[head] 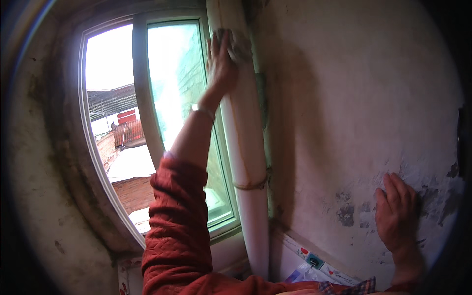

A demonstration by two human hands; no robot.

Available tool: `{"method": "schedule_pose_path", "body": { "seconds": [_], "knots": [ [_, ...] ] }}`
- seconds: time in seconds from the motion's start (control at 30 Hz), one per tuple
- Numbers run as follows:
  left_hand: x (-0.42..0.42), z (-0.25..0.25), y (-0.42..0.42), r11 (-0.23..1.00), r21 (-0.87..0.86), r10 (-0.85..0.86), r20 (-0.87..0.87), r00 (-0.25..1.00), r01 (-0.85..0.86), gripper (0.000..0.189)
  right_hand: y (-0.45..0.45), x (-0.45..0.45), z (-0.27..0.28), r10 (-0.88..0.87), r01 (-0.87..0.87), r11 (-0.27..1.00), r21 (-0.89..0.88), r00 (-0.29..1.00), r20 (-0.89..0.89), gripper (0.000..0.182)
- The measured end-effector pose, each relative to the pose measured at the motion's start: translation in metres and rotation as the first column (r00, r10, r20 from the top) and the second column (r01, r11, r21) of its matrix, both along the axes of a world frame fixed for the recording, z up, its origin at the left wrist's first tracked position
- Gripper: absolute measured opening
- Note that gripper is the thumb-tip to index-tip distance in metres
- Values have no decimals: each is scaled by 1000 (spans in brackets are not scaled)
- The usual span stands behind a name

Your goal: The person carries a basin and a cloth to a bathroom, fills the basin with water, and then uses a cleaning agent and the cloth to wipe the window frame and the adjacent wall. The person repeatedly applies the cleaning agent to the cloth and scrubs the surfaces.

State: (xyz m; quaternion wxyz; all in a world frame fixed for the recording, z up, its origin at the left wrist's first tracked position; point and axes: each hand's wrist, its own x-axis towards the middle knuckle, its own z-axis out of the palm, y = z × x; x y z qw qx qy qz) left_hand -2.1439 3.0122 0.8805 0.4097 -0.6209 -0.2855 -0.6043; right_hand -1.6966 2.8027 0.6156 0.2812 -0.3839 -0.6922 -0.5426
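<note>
My left hand (pixel 223 65) is raised high against a thick white plastic pipe (pixel 246 147). Under its fingers is a crumpled grey cloth (pixel 240 47), pressed on the pipe; the hand is slightly blurred. A band sits on that wrist, and the red sleeve (pixel 179 221) is pushed up to the forearm. A joint ring (pixel 251 184) circles the pipe lower down, and a brownish streak runs along its surface. On the right, my right hand (pixel 397 212) leans with its fingers on the stained wall (pixel 354 121) and holds nothing.
A sliding window (pixel 140 92) stands left of the pipe, with brick buildings and roofs outside. Flaking patches (pixel 345 214) mark the wall. Below, a ledge with flower-patterned tiles (pixel 332 273) bears a small dark fitting (pixel 314 261) and a plastic bag (pixel 303 273).
</note>
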Motion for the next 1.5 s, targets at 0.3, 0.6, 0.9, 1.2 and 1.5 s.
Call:
{"method": "schedule_pose_path", "body": {
  "seconds": [0.3, 0.6, 0.9, 1.2, 1.5],
  "knots": [
    [21, 36, -3, 972, 4, 234, 21, 972, -234, 63, 1, 5, 2, -7, 6, 1000, 21, 999, 34, 21],
    [17, 32, 11, 988, -29, 155, 24, 988, -155, 66, -16, 9, -51, 457, -479, 821, -310, 878, -146, 21],
    [26, 123, 6, 876, -158, -463, -8, 886, 456, 53, -12, 18, -75, 349, -410, 869, -276, 904, -245, 22],
    [12, -116, 0, 972, -192, -148, -38, 988, 138, 55, -10, 32, -80, 347, -407, 881, -242, 902, -255, 21],
    [-10, -18, 18, 985, -78, 154, -33, 987, -157, 82, -5, 23, -80, 322, -382, 884, -271, 916, -241, 17]
  ]
}}
